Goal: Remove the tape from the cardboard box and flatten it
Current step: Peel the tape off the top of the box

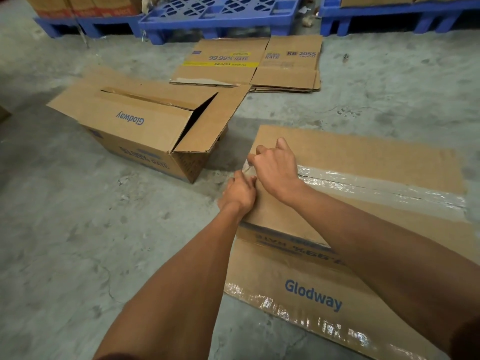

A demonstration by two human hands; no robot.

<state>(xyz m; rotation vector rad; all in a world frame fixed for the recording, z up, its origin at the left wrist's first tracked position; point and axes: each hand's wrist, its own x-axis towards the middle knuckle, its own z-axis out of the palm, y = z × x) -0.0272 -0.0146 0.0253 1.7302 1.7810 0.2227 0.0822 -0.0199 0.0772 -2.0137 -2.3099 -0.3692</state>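
Both hands at left end of taped Glodway cardboard box (350, 162) on concrete floor (78, 242). Right hand (275, 168) pinches lifted clear tape (376, 184) end; left hand (240, 192) grips box edge just below. Second open box (145, 126) nearby left.

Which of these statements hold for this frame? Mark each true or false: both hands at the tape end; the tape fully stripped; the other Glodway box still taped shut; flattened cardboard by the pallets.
1. Both the left hand and the right hand pinch the tape end. True.
2. The tape strip is fully off the near box. False: it still runs along the seam.
3. The second Glodway box is taped shut. False: its flaps are open.
4. Flattened cardboard lies near the blue pallets. True.
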